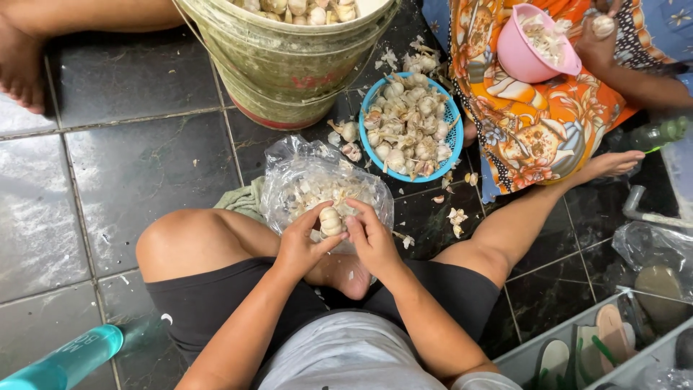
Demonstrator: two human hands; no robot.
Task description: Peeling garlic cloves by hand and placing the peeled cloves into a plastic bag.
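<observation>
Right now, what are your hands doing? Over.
Left hand and right hand both grip one garlic bulb. Clear plastic bag of peels lies beneath. Nothing blocking.

Even, fairly bright overhead light leaves pale glare on the glossy dark floor tiles (144,166), shadows stay soft, focus is sharp centrally, and edges bend slightly.

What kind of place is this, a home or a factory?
Probably a home floor used for kitchen work: dark floor tiles, a bucket and blue basket of garlic, and sandals on a rack nearby.
</observation>
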